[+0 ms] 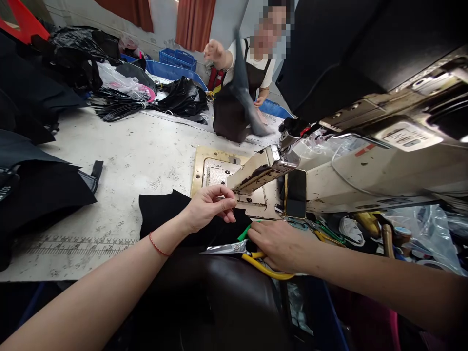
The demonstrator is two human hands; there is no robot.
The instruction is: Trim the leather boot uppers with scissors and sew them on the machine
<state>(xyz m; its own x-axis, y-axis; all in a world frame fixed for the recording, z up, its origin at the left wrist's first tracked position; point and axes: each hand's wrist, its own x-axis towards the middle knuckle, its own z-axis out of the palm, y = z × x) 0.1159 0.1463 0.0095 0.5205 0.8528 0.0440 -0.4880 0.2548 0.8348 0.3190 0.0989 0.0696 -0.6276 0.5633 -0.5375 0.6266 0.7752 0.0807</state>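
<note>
My left hand [214,207], with a red cord at the wrist, is above a black fabric piece [161,209] on the white table. Its thumb and fingertips are pinched together, and anything between them is too small to make out. Lower right, my right hand [278,243] curls its fingers over the yellow handles of a pair of scissors [226,249]. The blades point left along the table's front edge, closed or nearly so. By its fingertips shows a green handle [244,232]. Just beyond my hands stands the sewing machine's raised arm [261,168].
A phone [295,194] lies right of the machine bed. Black pieces [47,190] are stacked at left, near a printed ruler [76,245]. Bundled black straps [120,105] and bags lie at the back. Across the table, a co-worker [252,73] handles a dark strip [241,83].
</note>
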